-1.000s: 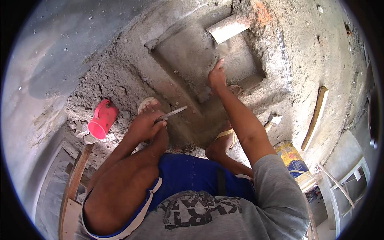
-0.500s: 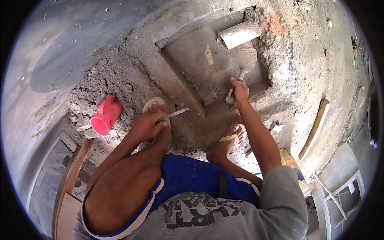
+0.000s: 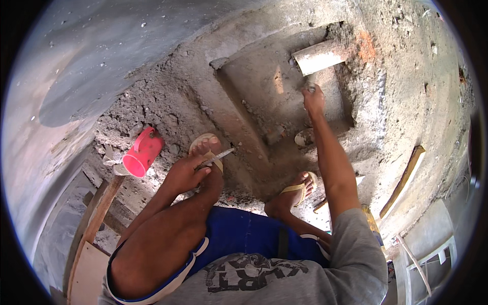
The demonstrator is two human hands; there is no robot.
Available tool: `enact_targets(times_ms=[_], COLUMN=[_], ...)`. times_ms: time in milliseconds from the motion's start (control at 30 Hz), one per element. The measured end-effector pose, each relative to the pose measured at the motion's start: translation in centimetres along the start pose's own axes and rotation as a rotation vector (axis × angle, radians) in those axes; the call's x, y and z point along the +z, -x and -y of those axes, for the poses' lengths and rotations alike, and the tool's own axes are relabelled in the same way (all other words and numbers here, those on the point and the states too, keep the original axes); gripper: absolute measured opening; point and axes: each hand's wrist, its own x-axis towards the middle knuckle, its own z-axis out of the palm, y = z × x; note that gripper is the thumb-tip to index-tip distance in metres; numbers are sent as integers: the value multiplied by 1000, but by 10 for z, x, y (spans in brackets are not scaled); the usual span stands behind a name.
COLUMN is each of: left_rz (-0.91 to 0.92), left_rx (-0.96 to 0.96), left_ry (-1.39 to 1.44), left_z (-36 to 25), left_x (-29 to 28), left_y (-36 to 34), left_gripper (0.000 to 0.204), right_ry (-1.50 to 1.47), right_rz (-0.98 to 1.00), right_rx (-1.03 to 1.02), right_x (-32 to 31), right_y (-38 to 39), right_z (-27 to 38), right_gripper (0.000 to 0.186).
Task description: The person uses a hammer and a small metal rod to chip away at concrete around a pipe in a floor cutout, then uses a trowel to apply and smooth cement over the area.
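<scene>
My right hand (image 3: 314, 100) is closed round the handle of a trowel, over the far part of a squarish recess in rough mortar. Beside my wrist, on the near side, a rounded grey piece (image 3: 304, 137) shows, seemingly the trowel's blade; my forearm partly hides it. A cut pale pipe piece (image 3: 319, 58) juts into the recess just beyond that hand. My left hand (image 3: 187, 173) rests by my left foot, fingers closed on a narrow, flat, pale strip (image 3: 217, 156) whose tip points right toward the recess edge (image 3: 239, 119).
A pink mug (image 3: 143, 152) lies tipped on rubble at left, near a wooden board (image 3: 101, 211). My sandalled feet straddle the near corner of the recess. A wooden strip (image 3: 402, 183) lies at right, with a pale metal frame (image 3: 442, 246) beyond. A grey wall (image 3: 86, 76) rises at far left.
My right hand has moved farther away over the recess, and the trowel has turned, its blade no longer stretched out ahead. My left hand keeps the strip, almost unmoved. The view has shifted slightly.
</scene>
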Motion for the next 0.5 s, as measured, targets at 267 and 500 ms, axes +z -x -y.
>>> enact_targets(times_ms=[267, 500], left_rz=[11, -5], left_rx=[-87, -61], left_ry=[18, -29], left_z=[-4, -3], left_x=[-6, -4], left_y=[-3, -8], left_gripper=[31, 31], right_ry=[118, 145], right_rz=[263, 611], right_rx=[-127, -114], right_x=[-44, -21], right_y=[17, 17], right_z=[-21, 6], right_gripper=[40, 47])
